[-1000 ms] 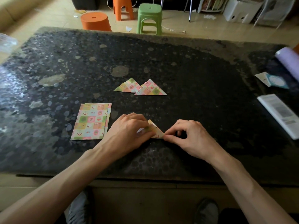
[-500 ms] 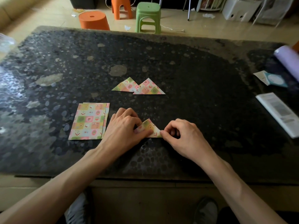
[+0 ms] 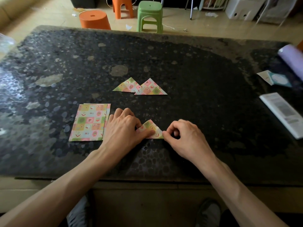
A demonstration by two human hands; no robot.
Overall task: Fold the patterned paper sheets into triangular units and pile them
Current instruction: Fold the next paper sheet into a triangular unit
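Note:
A patterned paper triangle (image 3: 151, 128) lies flat on the dark table between my hands. My left hand (image 3: 124, 130) covers its left part, thumb lying along the lower edge. My right hand (image 3: 183, 136) has curled fingers and pinches the triangle's right corner. Two folded patterned triangles (image 3: 141, 87) lie overlapping farther back at the centre. A small stack of unfolded patterned sheets (image 3: 89, 122) sits just left of my left hand.
A white leaflet (image 3: 283, 112), a teal-and-white card (image 3: 275, 78) and a lilac roll (image 3: 291, 58) sit along the table's right edge. Orange stools (image 3: 95, 19) and a green stool (image 3: 150, 15) stand on the floor beyond the far edge.
The paper between my hands has gone from a partly raised flap to a flat triangle. My left thumb has slid along its lower edge; my right hand stays at the right corner.

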